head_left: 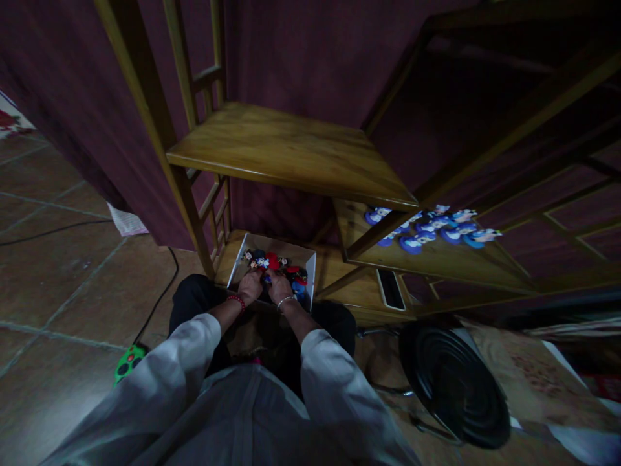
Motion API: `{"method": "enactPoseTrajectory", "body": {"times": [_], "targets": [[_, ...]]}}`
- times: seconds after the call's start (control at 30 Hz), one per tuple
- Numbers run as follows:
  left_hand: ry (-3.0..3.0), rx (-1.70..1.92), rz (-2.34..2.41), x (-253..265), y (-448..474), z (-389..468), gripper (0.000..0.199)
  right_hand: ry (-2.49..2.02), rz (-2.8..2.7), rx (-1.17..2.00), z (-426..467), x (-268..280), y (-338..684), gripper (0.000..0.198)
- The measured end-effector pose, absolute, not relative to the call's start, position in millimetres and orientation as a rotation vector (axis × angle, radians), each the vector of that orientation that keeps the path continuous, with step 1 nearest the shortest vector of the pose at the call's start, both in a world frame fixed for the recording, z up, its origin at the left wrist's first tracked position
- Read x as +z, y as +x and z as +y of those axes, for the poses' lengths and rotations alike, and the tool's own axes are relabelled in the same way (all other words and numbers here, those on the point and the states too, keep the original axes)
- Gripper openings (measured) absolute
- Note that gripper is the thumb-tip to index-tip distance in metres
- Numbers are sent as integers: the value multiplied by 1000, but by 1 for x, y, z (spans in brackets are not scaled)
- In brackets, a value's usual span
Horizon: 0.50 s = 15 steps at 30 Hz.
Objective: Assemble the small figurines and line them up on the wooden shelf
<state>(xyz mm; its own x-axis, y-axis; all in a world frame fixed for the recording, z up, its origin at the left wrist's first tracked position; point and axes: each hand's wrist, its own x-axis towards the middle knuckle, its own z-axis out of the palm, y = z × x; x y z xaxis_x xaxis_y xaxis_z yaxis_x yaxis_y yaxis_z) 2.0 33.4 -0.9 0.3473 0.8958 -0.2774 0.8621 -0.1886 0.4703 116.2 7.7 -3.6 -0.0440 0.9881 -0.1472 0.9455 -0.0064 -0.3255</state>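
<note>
A shallow white-sided box (312, 279) on the low shelf contains several small figurines in red, black and blue. My left hand (249, 286), with a red bead bracelet, reaches into it from the front. Beside it, my right hand (280, 285) wears a pale bracelet. The fingers of both hands are curled in and meet around a small blue-and-white figurine (263, 262); the exact grip is partly hidden. A red figurine (273, 261) lies just beyond the right fingertips, and a blue piece (298, 289) rests at the box's right side.
A wooden shelf board (291, 152) overhangs the box. Several blue-and-white figurines (417, 241) stand on the shelf at right. A phone-like black object with a white edge (391, 289) lies below. A round black stool (453, 385) stands at right, a green device (130, 364) on the tiled floor at left.
</note>
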Motion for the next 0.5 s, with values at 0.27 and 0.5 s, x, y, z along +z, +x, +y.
{"method": "enactPoseTrajectory", "body": {"times": [0.27,0.5], "targets": [[2051,50,1536,-2,2,35,33,-2008,-2140,513,8,-4,117,46],[2075,92,1500,-4,1,36,34,-1970,-2150,478,9,-8,117,44]]}}
